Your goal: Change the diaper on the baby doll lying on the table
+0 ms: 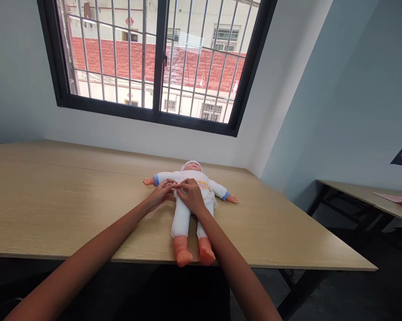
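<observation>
A baby doll (180, 218) lies on its back on the table, head toward the window and feet at the near edge. It wears a white cap (193, 162), white trousers and a white top (174, 175) with blue cuffs and a coloured print. At the left side of the doll's waist, my left hand (163, 192) has its fingers closed on the top's edge. My right hand (190, 195) rests across the belly, its fingers pinching the cloth beside the left fingertips. What lies between the fingertips is too small to make out.
The wooden table (70, 200) runs along the wall under a barred, dark-framed window (157, 117). Its near edge is just beneath the doll's feet. Over on the right stands another table (348, 189) with a pink cloth (396, 199) on it.
</observation>
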A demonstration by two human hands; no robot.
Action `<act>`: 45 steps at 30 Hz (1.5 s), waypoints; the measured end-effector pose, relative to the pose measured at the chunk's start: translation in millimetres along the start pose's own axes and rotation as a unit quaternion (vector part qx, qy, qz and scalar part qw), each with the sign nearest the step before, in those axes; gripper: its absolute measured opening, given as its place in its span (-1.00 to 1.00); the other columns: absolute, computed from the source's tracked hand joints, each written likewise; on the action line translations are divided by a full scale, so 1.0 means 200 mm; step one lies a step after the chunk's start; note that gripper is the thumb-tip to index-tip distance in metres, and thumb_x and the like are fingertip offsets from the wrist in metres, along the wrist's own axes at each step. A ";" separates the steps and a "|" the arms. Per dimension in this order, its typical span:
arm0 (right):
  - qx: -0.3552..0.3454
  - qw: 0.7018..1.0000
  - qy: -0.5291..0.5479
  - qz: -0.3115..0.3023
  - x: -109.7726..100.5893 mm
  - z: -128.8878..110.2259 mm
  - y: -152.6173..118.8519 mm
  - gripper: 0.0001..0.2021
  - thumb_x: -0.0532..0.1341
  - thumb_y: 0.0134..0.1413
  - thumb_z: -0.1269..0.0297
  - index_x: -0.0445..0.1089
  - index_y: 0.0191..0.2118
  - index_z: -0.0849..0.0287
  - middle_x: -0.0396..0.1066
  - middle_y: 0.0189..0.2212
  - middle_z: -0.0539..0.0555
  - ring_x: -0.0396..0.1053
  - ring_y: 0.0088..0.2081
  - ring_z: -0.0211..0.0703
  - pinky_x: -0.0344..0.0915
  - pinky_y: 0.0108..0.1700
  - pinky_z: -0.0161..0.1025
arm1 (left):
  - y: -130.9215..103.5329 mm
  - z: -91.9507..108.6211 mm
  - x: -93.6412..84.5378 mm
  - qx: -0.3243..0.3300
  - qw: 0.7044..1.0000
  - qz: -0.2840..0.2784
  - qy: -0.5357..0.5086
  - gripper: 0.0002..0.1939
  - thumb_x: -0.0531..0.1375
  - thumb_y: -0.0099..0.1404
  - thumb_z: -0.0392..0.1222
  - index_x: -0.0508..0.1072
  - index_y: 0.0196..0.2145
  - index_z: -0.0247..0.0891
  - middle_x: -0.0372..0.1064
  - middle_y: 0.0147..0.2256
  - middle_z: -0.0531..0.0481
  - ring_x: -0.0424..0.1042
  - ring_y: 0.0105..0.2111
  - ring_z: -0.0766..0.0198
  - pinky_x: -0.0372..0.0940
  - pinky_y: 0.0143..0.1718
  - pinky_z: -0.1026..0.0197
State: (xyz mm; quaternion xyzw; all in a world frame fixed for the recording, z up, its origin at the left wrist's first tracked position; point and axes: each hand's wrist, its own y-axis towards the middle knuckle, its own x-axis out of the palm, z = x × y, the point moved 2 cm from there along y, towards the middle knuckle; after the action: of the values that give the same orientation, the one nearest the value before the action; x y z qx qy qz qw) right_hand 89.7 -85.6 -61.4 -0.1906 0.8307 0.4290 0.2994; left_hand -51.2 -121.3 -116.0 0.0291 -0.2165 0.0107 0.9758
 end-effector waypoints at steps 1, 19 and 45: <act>0.001 1.000 0.000 -0.001 0.00 0.00 0.00 -0.75 0.24 0.04 0.56 0.60 -0.27 0.08 0.41 -0.39 0.03 0.30 -0.22 -0.13 0.27 -0.11 -0.20 | 0.00 0.00 0.00 0.000 1.000 0.001 0.000 -0.64 0.33 0.16 -0.01 0.36 -0.19 -0.22 0.39 -0.28 0.00 0.42 -0.34 0.33 0.33 -0.33 0.28; 0.005 1.000 0.001 0.000 0.01 0.01 0.00 -0.75 0.25 0.04 0.55 0.60 -0.26 0.09 0.41 -0.39 0.04 0.31 -0.23 -0.14 0.27 -0.11 -0.19 | -0.02 0.02 0.02 0.009 1.000 0.006 0.002 -0.68 0.32 0.17 -0.01 0.37 -0.22 -0.22 0.40 -0.28 -0.01 0.43 -0.31 0.31 0.35 -0.34 0.28; 0.015 1.000 -0.006 -0.004 0.01 0.01 0.00 -0.76 0.26 0.05 0.53 0.60 -0.25 0.07 0.41 -0.37 0.04 0.32 -0.24 -0.15 0.28 -0.11 -0.20 | -0.01 0.01 0.01 0.011 1.000 0.000 0.008 -0.65 0.32 0.16 0.01 0.35 -0.21 -0.22 0.39 -0.28 -0.01 0.43 -0.32 0.29 0.34 -0.32 0.26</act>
State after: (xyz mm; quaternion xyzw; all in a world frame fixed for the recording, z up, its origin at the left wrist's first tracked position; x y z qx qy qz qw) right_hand 89.3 -84.0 -63.0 -0.1868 0.8346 0.4160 0.3088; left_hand -50.0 -123.9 -112.7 0.0397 -0.2081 0.0131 0.9772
